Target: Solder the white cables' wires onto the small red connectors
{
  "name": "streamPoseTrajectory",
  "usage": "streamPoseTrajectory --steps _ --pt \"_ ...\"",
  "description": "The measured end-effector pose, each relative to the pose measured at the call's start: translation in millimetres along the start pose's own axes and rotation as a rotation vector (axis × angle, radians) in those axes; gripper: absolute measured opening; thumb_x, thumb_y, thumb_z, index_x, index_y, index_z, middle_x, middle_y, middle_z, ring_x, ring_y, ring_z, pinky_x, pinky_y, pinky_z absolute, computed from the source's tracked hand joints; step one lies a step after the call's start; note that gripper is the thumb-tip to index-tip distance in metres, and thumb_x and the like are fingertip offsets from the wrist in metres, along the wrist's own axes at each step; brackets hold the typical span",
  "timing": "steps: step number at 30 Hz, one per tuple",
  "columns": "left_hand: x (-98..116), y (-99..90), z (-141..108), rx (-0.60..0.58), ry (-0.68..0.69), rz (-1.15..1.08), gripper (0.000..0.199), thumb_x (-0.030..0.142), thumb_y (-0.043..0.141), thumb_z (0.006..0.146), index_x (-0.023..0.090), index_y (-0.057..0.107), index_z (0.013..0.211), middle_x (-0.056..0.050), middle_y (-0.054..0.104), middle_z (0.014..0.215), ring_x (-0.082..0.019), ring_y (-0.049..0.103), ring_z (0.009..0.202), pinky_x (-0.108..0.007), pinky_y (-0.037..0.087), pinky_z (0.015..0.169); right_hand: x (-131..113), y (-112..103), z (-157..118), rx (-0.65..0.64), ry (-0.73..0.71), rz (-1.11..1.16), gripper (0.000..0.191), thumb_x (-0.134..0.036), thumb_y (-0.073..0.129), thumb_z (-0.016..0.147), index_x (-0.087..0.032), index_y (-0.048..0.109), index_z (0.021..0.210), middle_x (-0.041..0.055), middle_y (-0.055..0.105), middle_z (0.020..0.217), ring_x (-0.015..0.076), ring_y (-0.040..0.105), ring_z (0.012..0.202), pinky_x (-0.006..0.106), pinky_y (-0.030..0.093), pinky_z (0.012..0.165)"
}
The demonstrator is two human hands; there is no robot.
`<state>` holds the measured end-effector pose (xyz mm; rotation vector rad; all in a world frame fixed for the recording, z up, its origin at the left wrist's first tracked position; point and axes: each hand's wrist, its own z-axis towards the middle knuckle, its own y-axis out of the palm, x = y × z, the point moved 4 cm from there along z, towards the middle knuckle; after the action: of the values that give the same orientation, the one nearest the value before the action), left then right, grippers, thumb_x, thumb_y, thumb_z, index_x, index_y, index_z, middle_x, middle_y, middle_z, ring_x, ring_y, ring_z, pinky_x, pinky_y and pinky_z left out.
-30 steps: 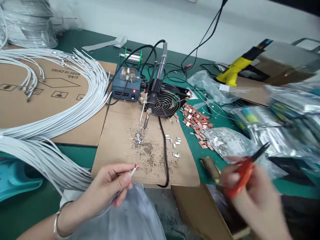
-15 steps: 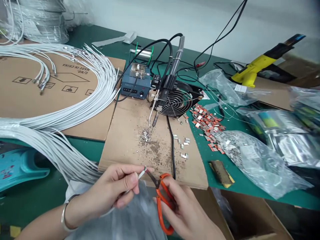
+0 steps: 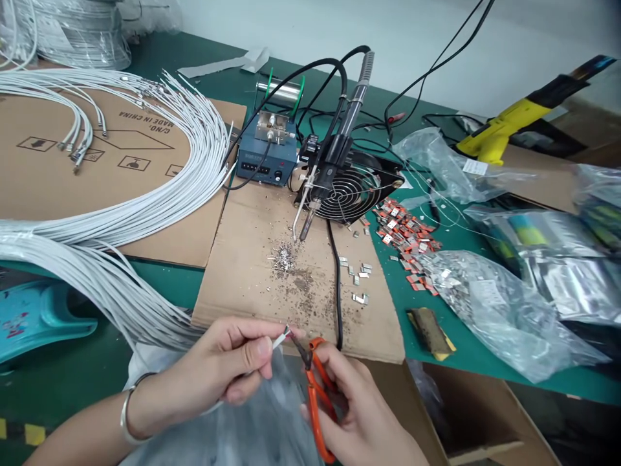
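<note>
Between thumb and fingers, my left hand (image 3: 242, 359) pinches a white cable (image 3: 280, 340) near its end, where thin inner wires show. My right hand (image 3: 356, 401) is wrapped round the orange handles of a pair of scissors (image 3: 309, 360). The dark blades point left and meet the cable's end; whether they are touching the wires is too small to tell. Just beyond both hands lies a cardboard sheet (image 3: 233, 285) strewn with dark specks and a small heap of metal bits (image 3: 284, 259).
A soldering iron (image 3: 323, 178) is clamped point-down before a black fan (image 3: 352, 194), beside a blue feeder box (image 3: 266, 152). Bundled white cables (image 3: 194, 168) lie left. Orange-and-metal connectors (image 3: 407, 236), a plastic bag (image 3: 490, 310) and a yellow heat gun (image 3: 504, 129) are on the right.
The cable end and scissor tips have shifted slightly right. The scissor handles look a little closer together. The camera view has moved slightly.
</note>
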<state>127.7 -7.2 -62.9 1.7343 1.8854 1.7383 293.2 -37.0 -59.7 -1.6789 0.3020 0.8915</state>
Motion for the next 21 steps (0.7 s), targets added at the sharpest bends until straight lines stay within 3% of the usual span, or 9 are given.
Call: streamPoseTrajectory --steps 5,11,17,21 --pt "2.9 2.5 0.9 0.003 -0.006 0.009 0.033 0.036 0.063 0.079 0.021 0.066 0.108 0.003 0.049 0.062 0.003 0.030 0.036 -0.012 0.020 0.035 -1.3 -0.9 1.3 0.092 -0.088 -0.056 0.010 -0.013 0.049 0.078 -0.021 0.043 0.082 -0.0045 0.045 0.058 0.0101 0.041 0.049 0.019 0.032 0.044" --pt "4.5 11.1 -9.7 -0.068 0.018 0.115 0.029 0.037 0.057 0.083 0.029 0.065 0.109 0.003 0.046 0.065 0.003 0.029 0.040 -0.011 0.022 0.038 -14.1 2.2 1.4 0.607 -0.273 0.024 0.012 -0.011 0.051 0.074 -0.020 0.044 0.077 -0.0043 0.043 0.052 0.0103 0.037 0.043 0.023 0.032 0.047" --pt "7.6 10.9 -22.6 -0.008 0.164 0.394 0.027 0.033 0.050 0.087 0.034 0.063 0.111 0.003 0.037 0.067 0.000 0.031 0.048 -0.011 0.023 0.043 -9.2 26.8 -6.5 0.785 -0.115 0.281 0.008 -0.025 0.059 0.077 -0.019 0.054 0.080 -0.0010 0.044 0.056 0.0115 0.039 0.045 0.026 0.037 0.047" --pt "1.6 -2.9 -40.1 0.132 0.166 0.339 0.030 0.036 0.056 0.083 0.034 0.061 0.113 0.004 0.037 0.062 0.000 0.028 0.044 -0.011 0.021 0.040 3.8 6.3 -12.2 0.873 0.024 0.596 0.018 -0.036 0.058 0.078 -0.021 0.054 0.069 -0.0036 0.036 0.046 0.0111 0.032 0.039 0.030 0.040 0.049"
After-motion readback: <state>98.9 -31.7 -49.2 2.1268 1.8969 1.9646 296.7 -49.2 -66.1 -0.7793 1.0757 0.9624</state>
